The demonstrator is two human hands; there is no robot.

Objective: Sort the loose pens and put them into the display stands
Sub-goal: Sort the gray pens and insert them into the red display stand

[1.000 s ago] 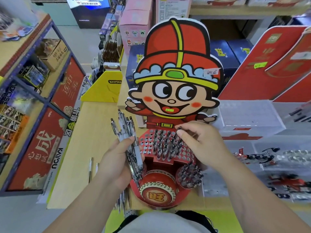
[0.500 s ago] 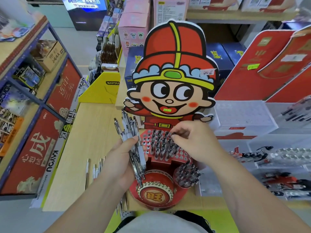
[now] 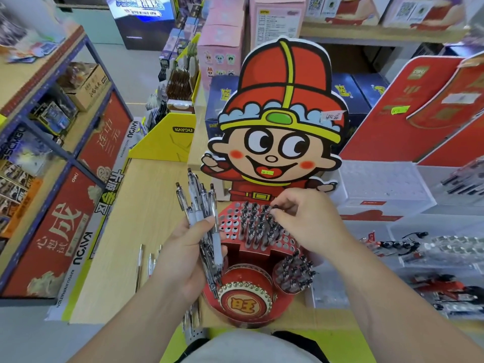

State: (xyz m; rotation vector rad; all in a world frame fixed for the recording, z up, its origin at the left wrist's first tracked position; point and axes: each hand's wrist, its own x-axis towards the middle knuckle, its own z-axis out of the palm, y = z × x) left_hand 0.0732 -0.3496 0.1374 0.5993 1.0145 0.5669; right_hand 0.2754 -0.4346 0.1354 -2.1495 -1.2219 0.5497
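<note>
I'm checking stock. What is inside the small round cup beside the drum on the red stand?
Pens stand packed in the round cup, dark clicker ends up. Their lower barrels and the cup's floor are hidden by its wall.

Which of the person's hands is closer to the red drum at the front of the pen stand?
Left. The left hand, holding a bundle of pens, is just beside the red drum; the right hand, pinching a pen, is farther back, over the holed rack.
</note>
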